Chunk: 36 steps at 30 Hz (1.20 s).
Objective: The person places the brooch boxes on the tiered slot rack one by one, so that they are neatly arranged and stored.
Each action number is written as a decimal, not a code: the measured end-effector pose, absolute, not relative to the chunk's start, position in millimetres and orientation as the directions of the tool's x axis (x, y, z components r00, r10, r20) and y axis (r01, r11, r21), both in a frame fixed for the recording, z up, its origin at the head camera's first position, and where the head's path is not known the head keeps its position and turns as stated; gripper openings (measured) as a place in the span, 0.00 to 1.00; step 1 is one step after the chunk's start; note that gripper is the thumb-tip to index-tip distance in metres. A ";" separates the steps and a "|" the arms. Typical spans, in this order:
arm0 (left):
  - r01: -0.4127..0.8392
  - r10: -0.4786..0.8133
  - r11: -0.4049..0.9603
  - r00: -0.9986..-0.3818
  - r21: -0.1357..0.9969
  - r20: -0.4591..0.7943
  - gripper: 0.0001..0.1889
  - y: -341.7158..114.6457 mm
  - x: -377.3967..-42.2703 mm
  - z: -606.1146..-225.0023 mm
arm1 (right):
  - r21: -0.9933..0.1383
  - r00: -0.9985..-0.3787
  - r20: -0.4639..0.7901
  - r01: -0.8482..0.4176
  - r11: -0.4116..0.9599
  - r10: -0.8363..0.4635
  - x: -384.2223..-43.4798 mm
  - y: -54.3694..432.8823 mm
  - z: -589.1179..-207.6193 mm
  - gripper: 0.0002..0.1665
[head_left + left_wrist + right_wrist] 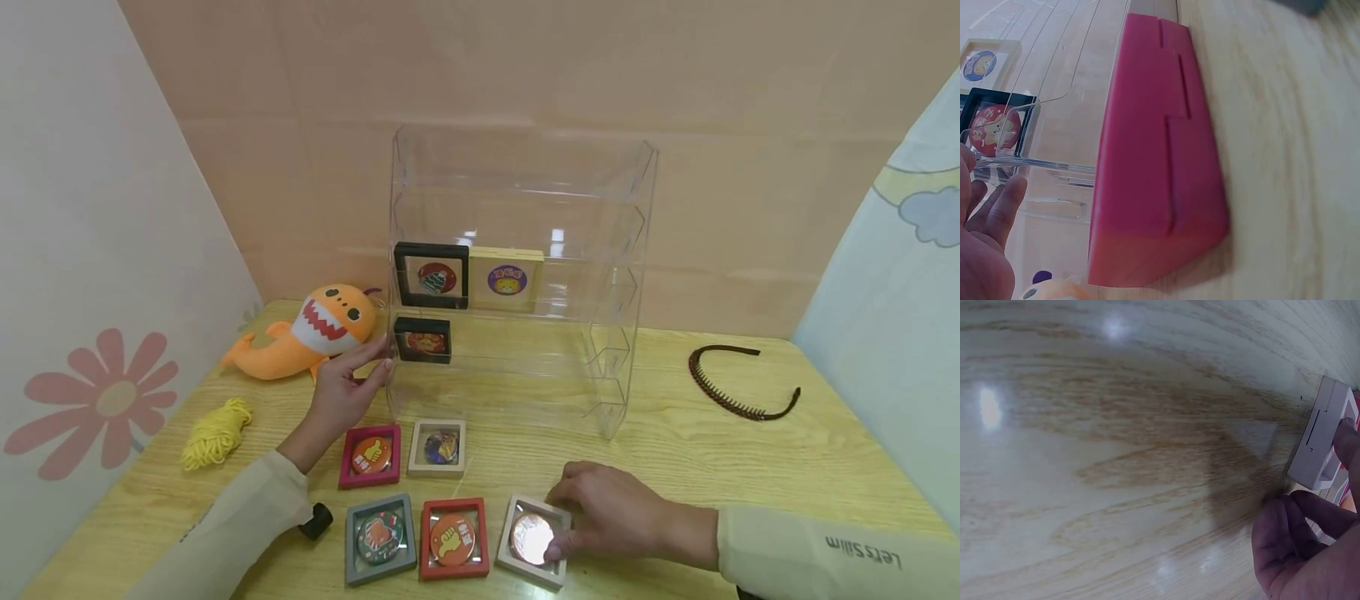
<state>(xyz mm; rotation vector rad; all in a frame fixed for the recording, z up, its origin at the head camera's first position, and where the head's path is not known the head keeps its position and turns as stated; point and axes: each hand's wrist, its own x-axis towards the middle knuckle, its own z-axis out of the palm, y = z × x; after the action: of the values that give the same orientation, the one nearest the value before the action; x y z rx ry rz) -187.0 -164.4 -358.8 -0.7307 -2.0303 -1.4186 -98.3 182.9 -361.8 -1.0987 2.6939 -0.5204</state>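
My right hand (611,512) grips a beige square display frame (511,558) at the table's front, thumb over its shiny round badge and the other fingers bent by its edge. In the right wrist view the same frame's pale side (1316,434) shows. My left hand (345,396) touches the left side of a clear tiered acrylic rack (517,387), fingers extended. On the rack stand a large black frame (401,292), a cream frame (536,283) and a smaller black frame (423,357). A red frame (425,533) lies left of the gripped one.
Also on the table are a grey frame (351,546), a magenta frame (348,458) and another beige frame (415,450). An orange plush shark (277,354) and a yellow cord bundle (213,435) lie left; a dark headband (708,385) lies right. Fabric walls surround the table.
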 end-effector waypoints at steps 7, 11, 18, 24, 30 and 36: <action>0.712 0.118 0.296 -0.689 0.637 0.715 0.19 -164.6 -188.1 -360.7 | -0.412 -0.677 0.039 -0.681 0.605 -0.735 -98.1 184.7 -368.1 0.29; 0.714 0.114 0.306 -0.684 0.629 0.721 0.19 -164.2 -187.7 -360.6 | -0.437 -0.672 0.070 -0.685 0.584 -0.737 -98.0 185.7 -370.9 0.29; 0.707 0.113 0.310 -0.692 0.636 0.713 0.19 -163.4 -186.6 -358.8 | -0.527 -0.670 0.124 -0.669 0.524 -0.732 -97.2 187.1 -375.5 0.25; 0.699 0.106 0.304 -0.700 0.647 0.707 0.19 -163.6 -186.0 -358.4 | -0.583 -0.677 0.166 -0.654 0.482 -0.717 -95.6 186.8 -377.5 0.22; 0.713 0.108 0.306 -0.685 0.631 0.721 0.19 -163.7 -186.5 -358.6 | -0.603 -0.687 0.168 -0.639 0.478 -0.707 -93.2 187.2 -378.8 0.16; 0.717 0.116 0.288 -0.684 0.635 0.720 0.19 -164.1 -187.1 -358.8 | -0.594 -0.664 0.232 -0.675 0.437 -0.711 -92.3 189.5 -382.3 0.04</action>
<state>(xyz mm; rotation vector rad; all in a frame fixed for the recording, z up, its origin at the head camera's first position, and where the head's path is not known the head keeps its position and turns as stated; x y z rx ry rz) -187.1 -164.1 -358.8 -0.7429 -2.0074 -1.4131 -92.3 189.5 -382.3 -1.2638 2.6180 -1.0438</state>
